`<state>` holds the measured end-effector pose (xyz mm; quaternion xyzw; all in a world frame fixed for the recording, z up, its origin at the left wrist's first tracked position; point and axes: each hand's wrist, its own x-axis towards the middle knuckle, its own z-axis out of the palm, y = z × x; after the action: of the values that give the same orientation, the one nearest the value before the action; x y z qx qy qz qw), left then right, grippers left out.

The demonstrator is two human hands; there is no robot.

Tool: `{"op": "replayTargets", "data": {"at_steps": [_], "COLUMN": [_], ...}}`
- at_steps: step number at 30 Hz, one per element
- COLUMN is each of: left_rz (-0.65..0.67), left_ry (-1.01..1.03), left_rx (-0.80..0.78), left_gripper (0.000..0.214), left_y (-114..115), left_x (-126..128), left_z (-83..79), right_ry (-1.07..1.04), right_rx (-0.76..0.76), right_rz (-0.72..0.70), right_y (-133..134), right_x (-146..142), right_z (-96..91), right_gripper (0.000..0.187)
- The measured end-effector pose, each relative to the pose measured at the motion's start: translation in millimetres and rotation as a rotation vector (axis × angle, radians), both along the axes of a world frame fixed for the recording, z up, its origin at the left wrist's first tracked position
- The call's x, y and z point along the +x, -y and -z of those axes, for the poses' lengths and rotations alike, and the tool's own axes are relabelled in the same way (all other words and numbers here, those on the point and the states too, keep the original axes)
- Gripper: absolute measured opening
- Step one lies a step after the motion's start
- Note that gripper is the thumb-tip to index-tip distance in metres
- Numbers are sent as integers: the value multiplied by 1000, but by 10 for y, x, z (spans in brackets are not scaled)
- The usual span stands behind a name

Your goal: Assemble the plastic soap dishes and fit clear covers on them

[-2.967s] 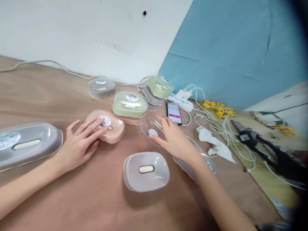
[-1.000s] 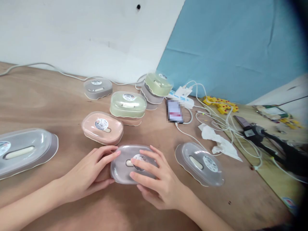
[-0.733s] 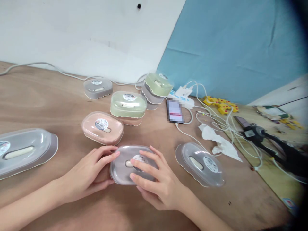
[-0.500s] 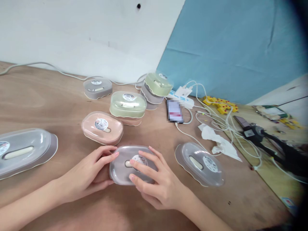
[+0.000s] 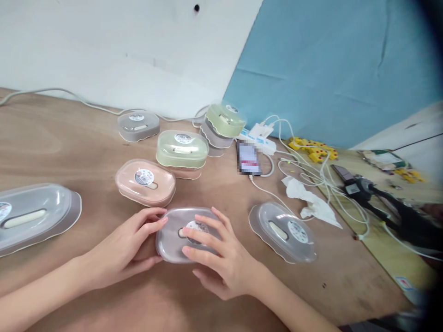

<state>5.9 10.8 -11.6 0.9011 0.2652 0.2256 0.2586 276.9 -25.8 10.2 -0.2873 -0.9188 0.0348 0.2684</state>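
A grey oval soap box (image 5: 173,219) with a clear lid and a round label lies in front of me. At its left end, my left hand (image 5: 140,242) grips it, index finger at the lid's edge and thumb low at the near corner. My right hand (image 5: 221,251) lies over its right half with fingers spread on the lid, partly covering the label. The right thumb is bent near the front edge; its contact is hard to see. Just behind stands a pink soap box (image 5: 145,182).
Green soap boxes (image 5: 182,147) sit stacked farther back and beside the wall. More grey ones stand at left (image 5: 41,216), right (image 5: 282,233) and rear (image 5: 138,127). A phone (image 5: 248,157), a power strip (image 5: 259,140), crumpled tissue (image 5: 311,200) and tangled white cables (image 5: 321,173) occupy the right side.
The whole view has shifted slightly. My right thumb sits a little farther out from the box's front edge; both hands stay at the same grey box.
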Motion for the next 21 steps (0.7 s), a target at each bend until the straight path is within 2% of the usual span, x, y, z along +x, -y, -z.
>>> {"op": "replayTargets", "data": {"at_steps": [2, 4, 6, 8, 10, 12, 16, 21], "left_rz": [-11, -17, -24, -22, -32, -49, -92, -113], "left_ry": [-1, 10, 21, 23, 27, 46, 86, 59], "left_rx": [-9, -25, -41, -51, -53, -41, 10, 37], "left_gripper": [62, 62, 63, 65, 67, 67, 63, 60], "left_y": [1, 5, 8, 12, 20, 32, 49, 51], "left_x": [9, 16, 19, 19, 19, 22, 32, 37], "left_z": [-9, -21, -32, -41, -49, -55, -72, -95], "right_ry": [28, 48, 59, 57, 141, 296, 481, 410], "right_rx": [-14, -2, 27, 41, 8, -50, -129, -234], "right_rz": [-10, 43, 200, 451, 671, 782, 816, 809], "right_y": [-2, 8, 42, 108, 204, 314, 490, 481], "right_x": [50, 173, 384, 655, 931, 1163, 1440, 1580], "right_z": [-46, -138, -258, -382, -488, -556, -534, -349], "right_gripper": [38, 41, 45, 48, 53, 64, 73, 76]}}
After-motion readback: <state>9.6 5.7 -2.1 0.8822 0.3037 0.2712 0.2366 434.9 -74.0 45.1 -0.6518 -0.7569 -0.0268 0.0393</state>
